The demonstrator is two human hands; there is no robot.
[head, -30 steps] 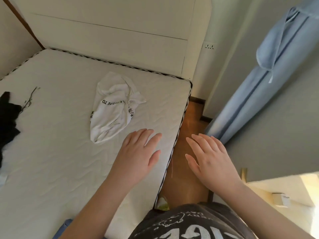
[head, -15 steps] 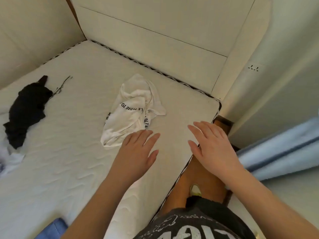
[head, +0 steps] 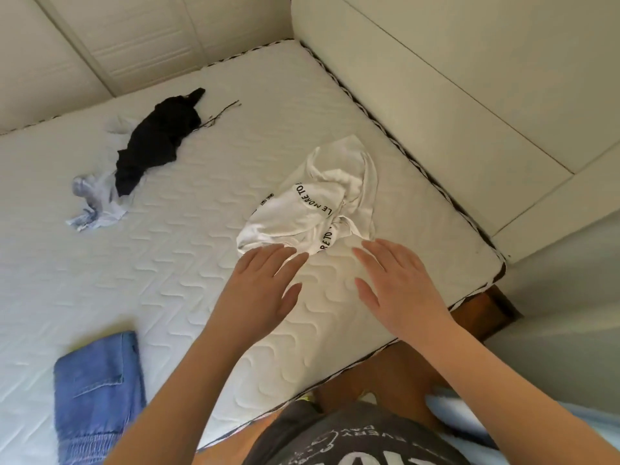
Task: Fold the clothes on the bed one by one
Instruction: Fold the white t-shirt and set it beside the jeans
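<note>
step in hand: looks like the reach for the next garment. Both hands are out flat over the mattress (head: 167, 290), palms down, fingers straight and a bit spread, holding nothing.

left hand: the left hand (head: 261, 290) has its fingertips right at the near edge of the white T-shirt (head: 315, 203). Touching or just shy of it, can't tell from this angle.

right hand: the right hand (head: 396, 290) sits beside the left with a clear gap between them, its fingertips just short of the shirt's nearer right corner.

the shirt: crumpled in a heap just beyond both sets of fingertips, black lettering showing in bits (it's all bunched up, so no reading the whole print).

next move: probably needs a pinch on two edges of the shirt, then a lift and shake to spread it flat before any folding. Finding the hem or shoulders in that bundle is the fiddly part.

rest of the pile: a black garment (head: 157, 139) lies partly over a pale blue-grey garment (head: 97, 203), far beyond the left hand and off to its left. Folded blue jeans (head: 97, 391) sit near the left forearm, seemingly done already.

surface: bare quilted white mattress with a dark-patterned trim along its edges.

room: cream padded panels (head: 436, 78) wrap the bed beyond and to the right of the hands; brown wooden floor (head: 402, 370) shows below the right forearm.
</note>
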